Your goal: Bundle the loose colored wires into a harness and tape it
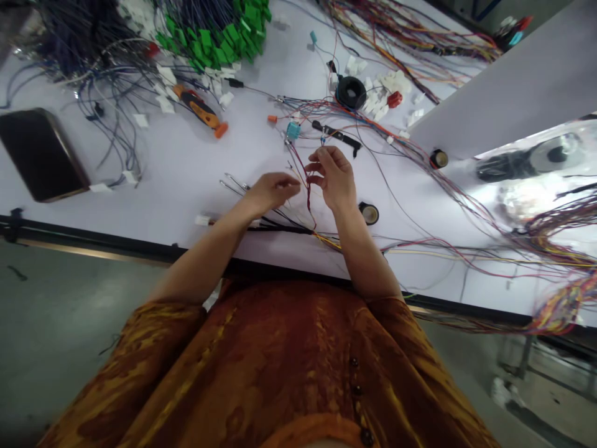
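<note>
My right hand [336,177] is closed, its curled fingers around a thin bundle of dark red wires [308,200] above the table. Those wires run up to a light blue connector [293,130] and down to a harness with yellow wires [329,240] by the front edge. Just left of the bundle, my left hand [275,190] has its fingertips pressed together; what they pinch is too small to make out. Loose wire ends with metal terminals [228,182] lie beside my left wrist. A black tape roll [369,213] sits right of my right forearm.
A phone [41,154] and an orange-black cutter [198,109] lie on the left. Behind are green connectors [219,40] on dark wires, a black tape ring [351,93] and a black tool [336,135]. Wire bundles [443,180] stretch right, past a grey post [494,81].
</note>
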Tool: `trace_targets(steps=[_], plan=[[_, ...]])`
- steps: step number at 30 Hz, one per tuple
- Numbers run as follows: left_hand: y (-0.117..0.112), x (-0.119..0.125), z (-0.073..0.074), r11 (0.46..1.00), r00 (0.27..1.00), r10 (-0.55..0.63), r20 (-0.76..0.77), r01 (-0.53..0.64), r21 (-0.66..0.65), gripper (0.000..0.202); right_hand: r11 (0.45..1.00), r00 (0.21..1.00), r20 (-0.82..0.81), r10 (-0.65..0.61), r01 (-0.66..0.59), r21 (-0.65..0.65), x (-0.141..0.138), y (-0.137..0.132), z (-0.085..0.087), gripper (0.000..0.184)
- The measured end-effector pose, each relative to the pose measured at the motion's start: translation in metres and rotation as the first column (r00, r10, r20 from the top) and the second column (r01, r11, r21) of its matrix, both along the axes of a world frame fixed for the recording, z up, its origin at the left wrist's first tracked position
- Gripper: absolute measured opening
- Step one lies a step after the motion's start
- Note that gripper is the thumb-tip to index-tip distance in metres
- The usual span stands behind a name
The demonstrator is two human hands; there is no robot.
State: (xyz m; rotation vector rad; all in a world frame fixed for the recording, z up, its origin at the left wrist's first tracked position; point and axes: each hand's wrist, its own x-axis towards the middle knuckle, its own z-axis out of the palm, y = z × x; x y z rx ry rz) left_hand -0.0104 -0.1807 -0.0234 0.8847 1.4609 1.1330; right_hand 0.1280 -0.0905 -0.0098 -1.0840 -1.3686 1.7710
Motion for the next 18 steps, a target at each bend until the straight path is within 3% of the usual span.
trace_targets(steps=[3,10,14,18], plan=[[-0.006,0.012,-0.005,0.987,0.992,-0.129,-0.003,0.129,-0.099,0.020,0.999,1.000,0.020,0.024,-0.024,0.027,0.007,0.002,-0.004,0.035],[-0.001,0.016,-0.012,0.996,0.987,-0.082,-0.141,0.084,0.006,0.019,0.966,0.939,0.238,0.249,-0.258,0.007,0.048,-0.023,-0.013,0.013],[-0.002,0.017,-0.013,0.998,0.988,-0.048,-0.148,0.055,0.043,0.012,0.958,0.909,0.312,0.277,-0.288,-0.010,0.058,-0.036,-0.018,0.006],[-0.005,0.019,-0.013,0.998,0.989,-0.010,-0.145,0.018,0.055,0.010,0.954,0.917,0.269,0.295,-0.300,-0.021,0.056,-0.037,-0.025,0.003]])
